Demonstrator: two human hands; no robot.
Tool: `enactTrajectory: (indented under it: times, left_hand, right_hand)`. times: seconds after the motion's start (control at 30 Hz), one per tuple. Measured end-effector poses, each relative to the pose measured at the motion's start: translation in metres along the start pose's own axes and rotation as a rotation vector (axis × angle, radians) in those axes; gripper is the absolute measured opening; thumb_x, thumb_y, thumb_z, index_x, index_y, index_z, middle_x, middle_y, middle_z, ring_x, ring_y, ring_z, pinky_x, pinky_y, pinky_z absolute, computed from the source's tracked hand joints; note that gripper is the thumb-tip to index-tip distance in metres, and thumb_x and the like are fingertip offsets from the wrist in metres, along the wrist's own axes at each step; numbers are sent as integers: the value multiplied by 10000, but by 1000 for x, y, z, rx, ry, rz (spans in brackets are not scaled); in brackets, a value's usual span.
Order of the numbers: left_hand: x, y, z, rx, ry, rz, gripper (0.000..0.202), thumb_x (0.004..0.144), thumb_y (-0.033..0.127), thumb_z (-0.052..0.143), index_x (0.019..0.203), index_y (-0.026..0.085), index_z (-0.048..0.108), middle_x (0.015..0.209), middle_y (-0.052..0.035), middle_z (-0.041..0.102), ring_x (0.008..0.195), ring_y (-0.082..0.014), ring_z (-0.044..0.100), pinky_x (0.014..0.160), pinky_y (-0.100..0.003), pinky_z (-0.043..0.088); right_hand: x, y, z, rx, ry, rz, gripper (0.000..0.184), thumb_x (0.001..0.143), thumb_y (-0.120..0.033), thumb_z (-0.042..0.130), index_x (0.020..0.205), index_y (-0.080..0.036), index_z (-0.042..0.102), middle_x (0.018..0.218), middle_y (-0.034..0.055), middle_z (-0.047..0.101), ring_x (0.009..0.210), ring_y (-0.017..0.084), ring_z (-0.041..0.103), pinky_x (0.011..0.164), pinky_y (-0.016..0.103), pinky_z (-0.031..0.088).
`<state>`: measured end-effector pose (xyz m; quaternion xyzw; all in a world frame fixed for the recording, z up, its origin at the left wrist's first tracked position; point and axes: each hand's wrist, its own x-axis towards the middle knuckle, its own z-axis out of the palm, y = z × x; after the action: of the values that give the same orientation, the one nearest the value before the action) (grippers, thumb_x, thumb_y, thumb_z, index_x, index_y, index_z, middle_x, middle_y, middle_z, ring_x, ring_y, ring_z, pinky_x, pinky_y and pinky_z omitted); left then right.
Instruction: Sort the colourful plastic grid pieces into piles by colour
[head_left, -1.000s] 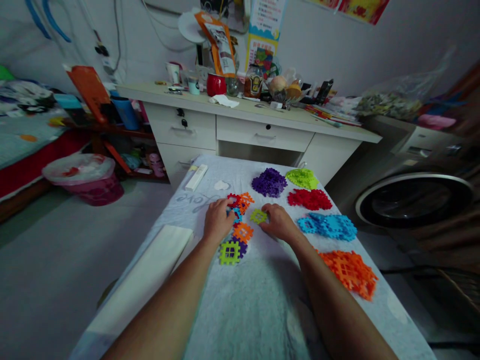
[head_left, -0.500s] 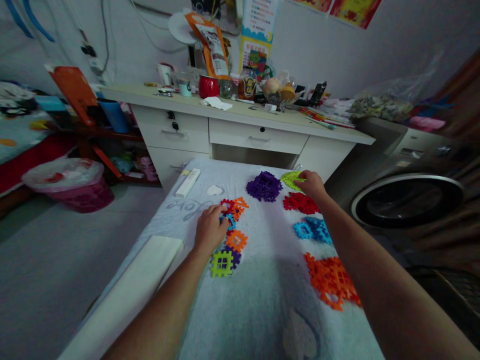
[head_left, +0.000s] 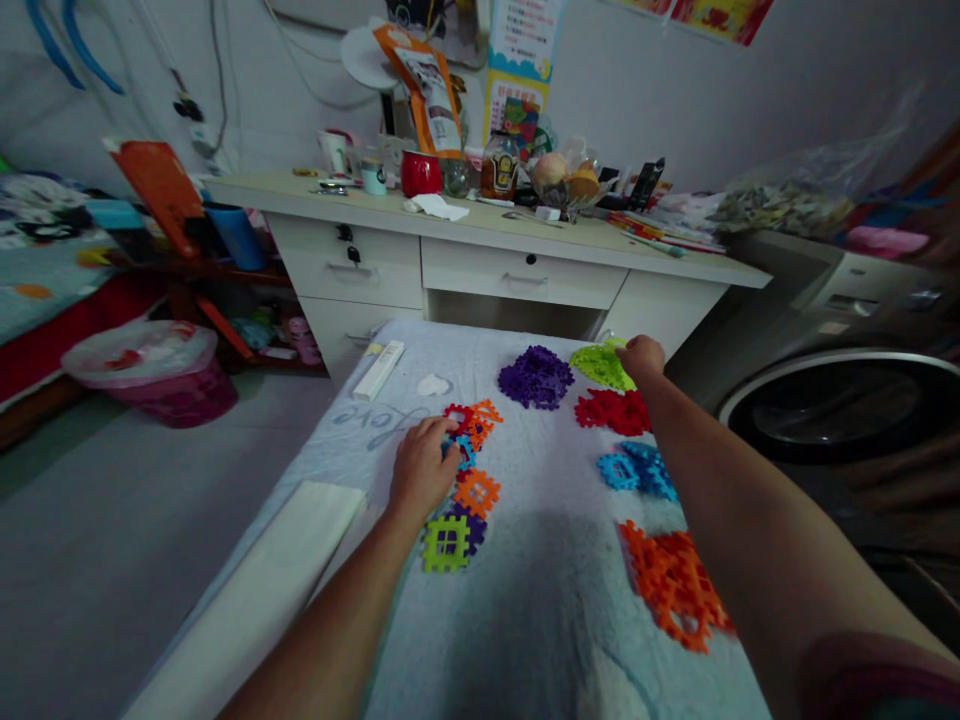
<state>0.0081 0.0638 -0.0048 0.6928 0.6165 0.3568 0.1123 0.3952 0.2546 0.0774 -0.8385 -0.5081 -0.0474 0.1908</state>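
My left hand (head_left: 425,465) is low over a short row of mixed toothed plastic building squares, its fingers curled and its thumb and forefinger around a blue building square (head_left: 466,453). Red (head_left: 456,412) and orange (head_left: 480,492) squares lie beside it, with a lime green square (head_left: 445,543) partly over a purple one nearer me. My right hand (head_left: 642,360) is at the right edge of the lime green pile (head_left: 601,365), fingers bent together; their tips are hidden. Close by are a purple pile (head_left: 535,378), a red pile (head_left: 613,411), blue squares (head_left: 645,470) and an orange pile (head_left: 679,588).
A patterned cloth (head_left: 525,600) covers the table. Along its left side lie a long white board (head_left: 262,590) and a small white box (head_left: 379,371). Behind stands a cluttered white desk (head_left: 517,272), with a washing machine (head_left: 840,340) at right and a lined bin (head_left: 157,375) at left.
My right hand has shifted slightly right over the lime green pile and its fingers have drawn in, leaving more of the pile showing. My left hand stays by the mixed squares. The view moved slightly.
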Motion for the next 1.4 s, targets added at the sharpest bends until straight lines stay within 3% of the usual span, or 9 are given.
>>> enactTrajectory:
  times: [0.13,0.27,0.5,0.57,0.73,0.8,0.93,1.1,1.4]
  left_hand:
    - [0,-2,1,-2,5,4,280,792,179,537,1052,223,631,1147,-58,642,1086,-243,579,978,-393,444]
    - [0,-2,2,-8,3,5,277,786,177,540,1042,223,634,1146,-58,642,1093,-243,578,983,-396,442]
    - [0,-2,2,-20,16,12,272,781,171,540,1032,219,635,1123,-60,647,1064,-236,595,964,-391,454]
    - [0,-2,2,-33,30,16,280,774,165,544,1033,218,635,1125,-63,645,1066,-232,595,964,-387,458]
    - [0,-2,3,-75,54,-1,337,778,143,526,1093,207,629,1142,-77,652,1097,-234,590,985,-393,455]
    - [-1,-2,3,-87,53,-9,352,784,128,507,1107,201,626,1143,-81,661,1093,-233,596,985,-395,456]
    - [-1,-1,2,-103,43,-13,371,798,103,462,1118,201,625,1151,-73,673,1073,-220,612,973,-382,461]
    - [-2,0,-1,-106,12,-12,381,821,103,428,1137,200,618,1142,-68,688,1057,-222,624,943,-382,473]
    - [-2,1,0,-100,-3,-30,358,813,122,462,1124,213,613,1126,-56,692,1057,-219,623,952,-383,470]
  right_hand:
    - [-2,4,2,1,-15,2,321,806,-313,660,1052,-110,697,1049,183,664,995,262,632,840,344,470]
    - [-16,1,-6,102,90,-17,300,795,-269,635,1056,-130,690,1077,170,624,985,258,603,873,372,460]
    - [-79,-39,-32,341,188,-252,251,760,-187,552,966,-133,683,1042,143,622,894,227,590,906,367,443]
    - [-108,-54,-34,437,122,-313,212,760,-186,537,908,-143,682,955,110,652,820,212,599,840,348,465]
    - [-187,-86,-23,589,-234,-554,147,776,-178,538,848,-175,666,788,26,679,711,165,605,696,277,463]
    - [-214,-95,-12,577,-326,-652,138,785,-172,551,861,-178,666,834,32,694,759,164,616,725,276,464]
    - [-249,-102,13,574,-346,-747,292,781,-129,558,1056,-155,649,1086,103,688,986,205,614,907,346,445]
    - [-262,-100,27,536,-368,-879,553,694,5,478,1209,-165,588,1265,122,614,1208,231,514,1036,409,349]
    - [-258,-92,18,513,-346,-824,220,848,-131,579,1040,-197,662,1051,80,674,1000,212,575,944,353,403]
